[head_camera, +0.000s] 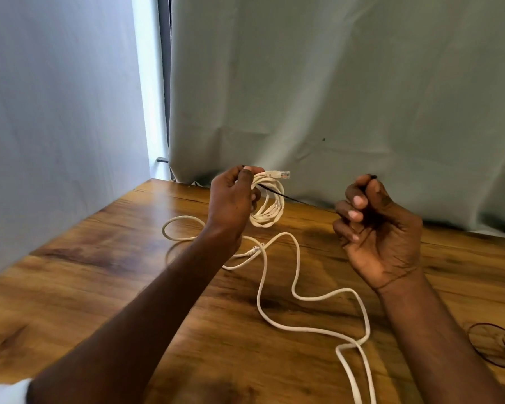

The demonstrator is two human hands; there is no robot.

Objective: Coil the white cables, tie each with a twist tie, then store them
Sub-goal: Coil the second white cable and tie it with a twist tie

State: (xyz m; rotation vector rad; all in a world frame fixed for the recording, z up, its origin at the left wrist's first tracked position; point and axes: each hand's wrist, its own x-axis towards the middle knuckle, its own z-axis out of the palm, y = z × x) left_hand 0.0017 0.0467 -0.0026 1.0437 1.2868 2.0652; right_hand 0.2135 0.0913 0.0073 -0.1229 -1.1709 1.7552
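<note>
My left hand (233, 199) grips a small coil of white cable (270, 208) above the wooden table (99, 272), with the cable's clear plug (279, 174) sticking out to the right. A thin black twist tie (292, 198) runs taut from the coil to my right hand (373, 228), which pinches its far end between curled fingers. A second white cable (296, 275) lies loose in wide loops on the table below both hands, one plug (252, 251) near my left wrist.
A pale curtain (347, 97) hangs along the table's back edge, and a white wall stands at the left. Dark red thin wire loops (496, 348) lie at the table's right edge. The loose cable trails off the near edge.
</note>
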